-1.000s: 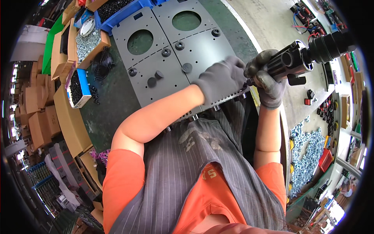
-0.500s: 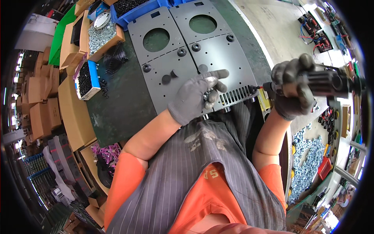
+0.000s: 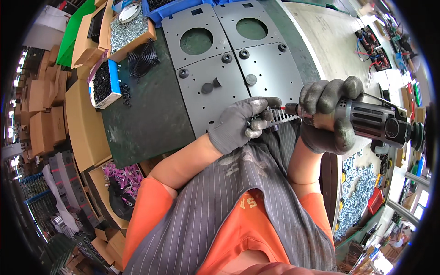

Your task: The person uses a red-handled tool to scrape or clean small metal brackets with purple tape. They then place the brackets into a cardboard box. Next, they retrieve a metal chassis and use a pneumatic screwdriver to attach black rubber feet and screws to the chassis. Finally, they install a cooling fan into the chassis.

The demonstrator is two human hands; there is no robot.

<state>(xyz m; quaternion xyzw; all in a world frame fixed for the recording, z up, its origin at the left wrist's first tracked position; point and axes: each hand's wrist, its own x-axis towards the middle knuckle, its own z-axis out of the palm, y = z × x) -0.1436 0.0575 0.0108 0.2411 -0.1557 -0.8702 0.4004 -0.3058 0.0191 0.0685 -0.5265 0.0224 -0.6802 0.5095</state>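
My right hand (image 3: pixel 327 114), in a grey glove with dark fingertips, is wrapped round a black electric screwdriver (image 3: pixel 373 120). The tool lies almost level, its red-collared bit pointing left. At the bit's tip, the thumb and forefinger of my gloved left hand (image 3: pixel 240 123) are pinched together. Small shiny screws show among its curled fingers; how many is hidden. Beneath and beyond my hands lie two flat grey metal panels, a left panel (image 3: pixel 197 68) and a right panel (image 3: pixel 268 71), each with a large round hole. Black round feet (image 3: pixel 227 58) sit on them, beside loose dark discs (image 3: pixel 207 88).
Left of the panels stand a carton of silvery screws (image 3: pixel 128 34), a small blue-and-white box of black screws (image 3: pixel 103 85) and black wire fan guards (image 3: pixel 143 59). A blue bin (image 3: pixel 176 8) borders the far edge. Silvery hardware (image 3: pixel 360 197) lies in a heap at lower right.
The screwdriver has swung in to the left, its bit now at my left fingertips. My left fingers have closed from a pointing pose into a pinch. The view has shifted slightly.
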